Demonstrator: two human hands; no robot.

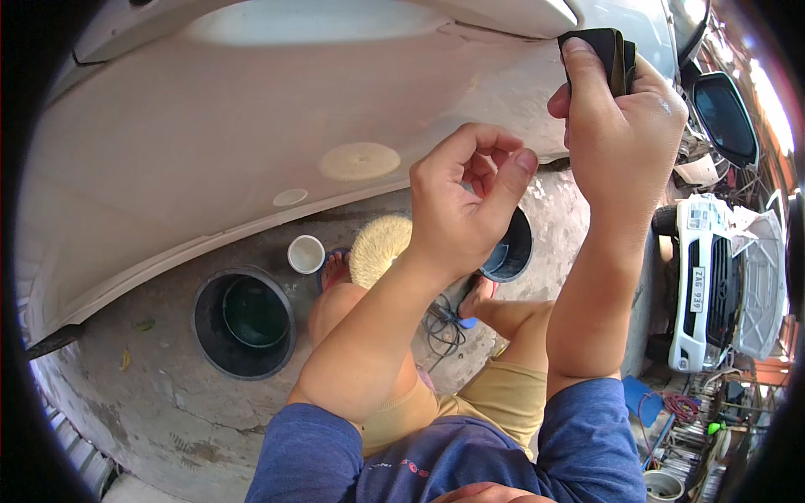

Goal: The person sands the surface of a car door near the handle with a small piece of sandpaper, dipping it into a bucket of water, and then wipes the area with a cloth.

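My right hand point(625, 126) is raised at the upper right, its thumb and fingers pressed round a folded dark sheet of sandpaper point(597, 42). The sandpaper is close to the upper right end of a pale car body panel point(210, 126). Lower and to the left, my left hand point(465, 197) hangs in front of the panel. Its fingers are curled in loosely towards the thumb, and nothing shows in them. A large cream patch point(360, 162) and a smaller pale patch point(290, 197) mark the panel's lower part, left of my left hand.
On the concrete floor stand a black bucket point(204, 323), a white cup point(306, 254) and a second dark bucket point(520, 243) partly behind my left hand. A round yellow fluffy pad point(381, 247) and a cable point(444, 331) lie by my feet. A white vehicle point(686, 335) is at the right.
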